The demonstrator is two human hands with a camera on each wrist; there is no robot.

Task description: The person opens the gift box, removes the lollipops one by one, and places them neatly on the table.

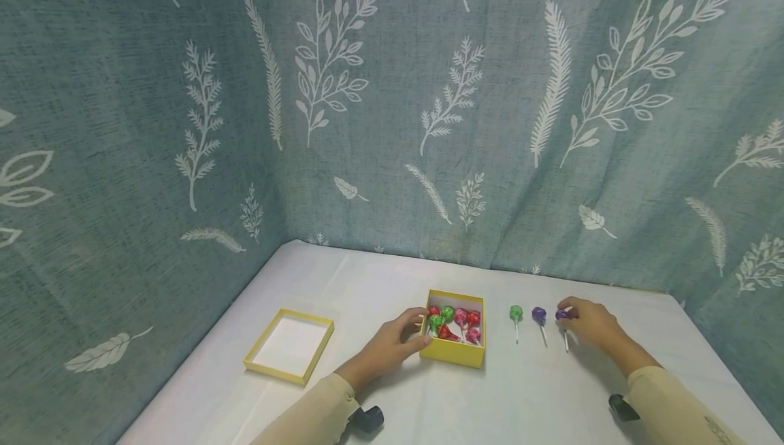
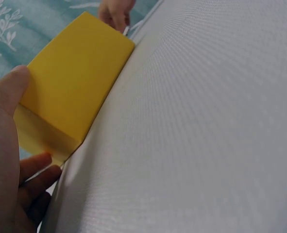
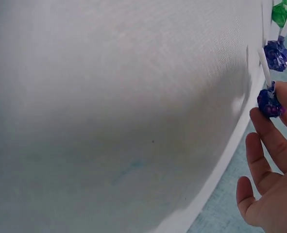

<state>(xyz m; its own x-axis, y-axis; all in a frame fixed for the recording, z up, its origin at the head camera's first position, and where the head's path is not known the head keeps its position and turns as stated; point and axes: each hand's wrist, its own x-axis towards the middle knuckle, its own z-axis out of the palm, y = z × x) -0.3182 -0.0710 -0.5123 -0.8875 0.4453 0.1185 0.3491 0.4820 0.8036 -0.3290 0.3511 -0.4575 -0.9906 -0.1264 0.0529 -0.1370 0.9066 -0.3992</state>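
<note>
Purple lollipop [image 1: 561, 314], well right of the yellow box [image 1: 453, 352], is pinched in the right hand [image 1: 591, 322]; the left hand [image 1: 390, 344] holds that box. Picking-up seems the step, likely calling next for a steady lift.

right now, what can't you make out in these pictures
Head: the right hand partly covers the rightmost purple lollipop; any lettering on it is too small to read.
Left wrist: the walls of the yellow box hide its contents; the left edge crops the left hand.
Right wrist: the right edge crops the right hand.
</note>
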